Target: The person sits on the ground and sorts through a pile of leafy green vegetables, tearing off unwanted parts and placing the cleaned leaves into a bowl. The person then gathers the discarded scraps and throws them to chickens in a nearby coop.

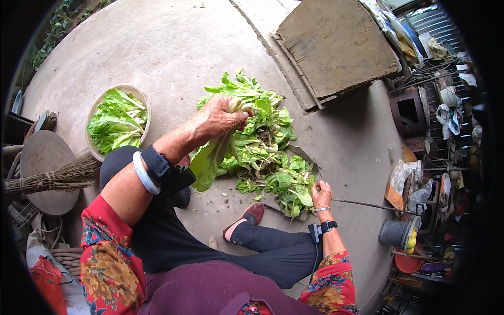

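My left hand (222, 118) is closed around the pale stems of a few leafy greens (212, 161), whose leaves hang below the fist. Beneath and beyond it, a loose heap of green leaves, stems and roots (271, 134) lies on the concrete floor. My right hand (322, 194) is at the heap's right edge with its fingers curled; whether anything is pinched in them is hidden. Under that end of the heap shows the dark edge of what looks like a dustpan (305, 152). A thin metal rod (366, 203) runs rightward from beside my right hand.
A round basket (146, 103) of lettuce-like leaves stands at left. Near it are a twig broom (55, 177) and a round stool-like top (43, 143). A wooden board (338, 43) lies at upper right. A dark bucket (391, 232) and cluttered shelves line the right side.
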Demonstrator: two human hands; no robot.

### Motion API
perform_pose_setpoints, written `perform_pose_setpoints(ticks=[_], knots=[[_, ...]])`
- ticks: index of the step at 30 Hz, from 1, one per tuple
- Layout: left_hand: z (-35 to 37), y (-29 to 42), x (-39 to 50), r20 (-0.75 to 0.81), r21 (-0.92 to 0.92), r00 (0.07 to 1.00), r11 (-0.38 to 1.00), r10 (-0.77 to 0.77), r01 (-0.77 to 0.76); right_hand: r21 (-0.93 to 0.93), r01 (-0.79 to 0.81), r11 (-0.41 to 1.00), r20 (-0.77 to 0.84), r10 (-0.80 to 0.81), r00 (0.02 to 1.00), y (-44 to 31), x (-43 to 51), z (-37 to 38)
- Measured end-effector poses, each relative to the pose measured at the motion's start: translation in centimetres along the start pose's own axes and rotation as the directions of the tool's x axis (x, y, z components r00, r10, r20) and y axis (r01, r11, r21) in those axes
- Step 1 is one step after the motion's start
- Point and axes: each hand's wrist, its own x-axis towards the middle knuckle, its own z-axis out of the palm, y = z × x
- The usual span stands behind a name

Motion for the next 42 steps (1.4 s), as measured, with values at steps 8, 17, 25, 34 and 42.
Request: perform_pose_setpoints(ticks=[8, 17, 25, 34, 42], knots=[[-0.2, 0.7, -0.1, -0.045, -0.066, 0.999, 0.998, -0.005, 0.002, -0.141, 0.018, 0.990, 0.359, 0.034, 0.933, 2.3, 3.8, 1.8], [-0.5, 0.9, 0.1, -0.080, -0.111, 0.996, 0.993, -0.039, 0.030, 0.140, 0.099, 0.985, 0.283, -0.135, 0.950, -9.4, 11.4, 13.6], [-0.2, 1.0, 0.1, -0.073, -0.025, 0.996, 0.999, -0.048, 0.046, -0.128, 0.090, 0.988, 0.302, -0.048, 0.952, -11.0, 9.0, 14.0], [0.3, 0.6, 0.1, -0.015, -0.059, 1.000, 0.998, -0.014, 0.013, -0.038, 0.215, 0.976, 0.352, -0.188, 0.917, -10.7, 3.3, 5.0], [1.8, 0.0, 0.4, -0.024, 0.119, 1.000, 0.993, 0.016, -0.014, 0.285, 0.096, 0.954, 0.182, -0.152, 0.972, -6.1, -0.9, -2.6]])
